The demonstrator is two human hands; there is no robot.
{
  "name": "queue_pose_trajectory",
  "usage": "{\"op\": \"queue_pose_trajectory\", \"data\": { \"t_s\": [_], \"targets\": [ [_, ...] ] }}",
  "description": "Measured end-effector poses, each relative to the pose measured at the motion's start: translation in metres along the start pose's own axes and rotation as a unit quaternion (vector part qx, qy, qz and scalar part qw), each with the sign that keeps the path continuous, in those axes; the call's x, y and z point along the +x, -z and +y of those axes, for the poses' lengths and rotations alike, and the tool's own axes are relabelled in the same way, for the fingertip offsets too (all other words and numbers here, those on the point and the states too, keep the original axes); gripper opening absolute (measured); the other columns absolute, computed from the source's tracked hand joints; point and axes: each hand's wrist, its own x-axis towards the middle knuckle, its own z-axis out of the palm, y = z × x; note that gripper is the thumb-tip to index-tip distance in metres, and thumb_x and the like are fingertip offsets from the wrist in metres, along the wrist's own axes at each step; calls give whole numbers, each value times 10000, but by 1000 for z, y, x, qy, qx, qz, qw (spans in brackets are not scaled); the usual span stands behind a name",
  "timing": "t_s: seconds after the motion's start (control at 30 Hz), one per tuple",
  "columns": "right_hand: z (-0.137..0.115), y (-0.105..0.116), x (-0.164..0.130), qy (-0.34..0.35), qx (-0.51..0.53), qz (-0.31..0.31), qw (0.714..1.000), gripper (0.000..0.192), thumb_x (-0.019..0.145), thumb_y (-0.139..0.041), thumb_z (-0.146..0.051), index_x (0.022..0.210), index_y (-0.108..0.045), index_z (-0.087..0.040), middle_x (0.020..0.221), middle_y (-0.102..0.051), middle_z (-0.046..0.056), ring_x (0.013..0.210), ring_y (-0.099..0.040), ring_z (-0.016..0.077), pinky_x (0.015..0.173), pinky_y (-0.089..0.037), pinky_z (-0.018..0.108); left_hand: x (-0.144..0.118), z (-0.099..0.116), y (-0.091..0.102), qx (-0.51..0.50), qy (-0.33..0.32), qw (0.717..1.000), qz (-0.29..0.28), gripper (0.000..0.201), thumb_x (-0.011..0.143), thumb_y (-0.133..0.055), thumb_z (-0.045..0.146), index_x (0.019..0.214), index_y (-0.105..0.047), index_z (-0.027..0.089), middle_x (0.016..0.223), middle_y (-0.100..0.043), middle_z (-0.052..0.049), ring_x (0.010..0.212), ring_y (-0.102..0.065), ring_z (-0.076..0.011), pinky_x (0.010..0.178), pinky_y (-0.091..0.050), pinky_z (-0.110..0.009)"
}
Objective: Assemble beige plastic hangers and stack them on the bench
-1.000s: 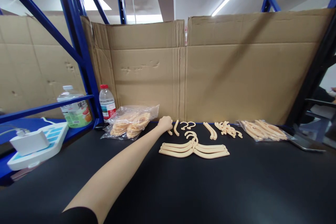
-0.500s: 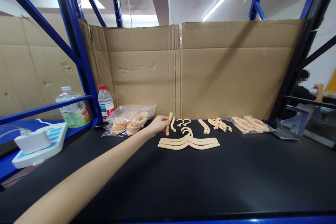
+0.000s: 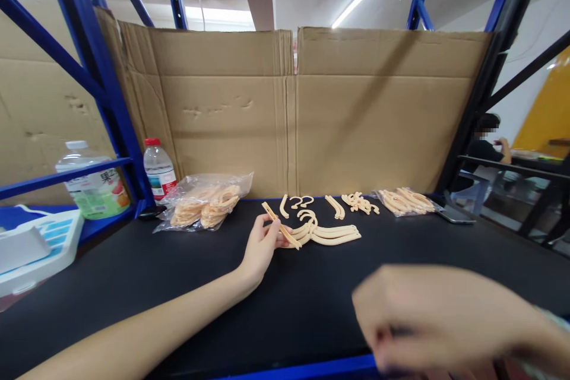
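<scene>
Black benchtop (image 3: 133, 273), cardboard wall (image 3: 285, 113) behind. My left hand (image 3: 260, 246) pinches a tan hanger arm (image 3: 280, 225) just left of the stacked hangers (image 3: 332, 234). Bagged parts (image 3: 205, 208) lie farther left, loose hooks (image 3: 300, 202) behind. My right hand (image 3: 445, 320) is blurred; grip unclear.

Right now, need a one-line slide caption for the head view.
Left hand holds a slim beige plastic strip beside stacked beige plastic hanger pieces on black tabletop; blurred right hand nearer camera.

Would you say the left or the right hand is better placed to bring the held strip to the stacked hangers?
Left, probably: the left hand already pinches the strip beside the stacked hangers; the right hand is blurred and nearer the camera.
</scene>
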Motion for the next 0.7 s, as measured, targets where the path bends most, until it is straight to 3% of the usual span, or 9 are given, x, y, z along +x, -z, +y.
{"op": "queue_pose_trajectory", "data": {
  "t_s": [0.13, 0.23, 0.4, 0.57, 0.7],
  "targets": [
    [66, 74, 44, -85, -140, 150, 975, 171, 859, -517, -169, 811, -677, -135, 700, -636, 17, 599, -524, 106, 571, -395, 231, 1, 0, -3, -1, -8, 1000, 1, 417, 789, -629, 483, 967, -376, 204, 717, -699, -6, 556, -678, -154, 554, -528, -259],
    [121, 98, 87, -151, -228, 204, 940, 210, 846, -496, -98, 950, -678, -97, 858, -693, 74, 713, -586, 116, 659, -421, 219, 0, -2, -3, -1, -15, 1000, -7, 430, 783, -640, 487, 971, -378, 202, 656, -673, 22, 532, -674, -148, 550, -540, -252],
    [179, 88, 138, -187, -272, 191, 924, 258, 827, -515, -42, 1002, -691, -112, 998, -703, 118, 890, -634, 178, 766, -441, 261, -1, -3, -4, 1, -24, 999, -42, 478, 755, -685, 470, 988, -368, 198, 637, -663, 37, 504, -663, -137, 514, -534, -227],
    [193, 73, 159, -194, -307, 182, 914, 134, 873, -555, -140, 914, -681, -123, 968, -698, 96, 910, -641, 200, 802, -469, 335, -3, 0, -5, -3, -23, 999, -50, 508, 733, -723, 439, 1006, -375, 189, 677, -675, 24, 529, -664, -123, 533, -539, -215],
    [196, 73, 152, -178, -301, 233, 907, 115, 826, -576, -131, 787, -683, -147, 915, -707, 122, 908, -646, 230, 765, -433, 290, -4, 1, -4, -5, -17, 998, -56, 542, 713, -748, 421, 1035, -384, 181, 690, -673, 23, 541, -665, -119, 543, -542, -211]
  ]
}}
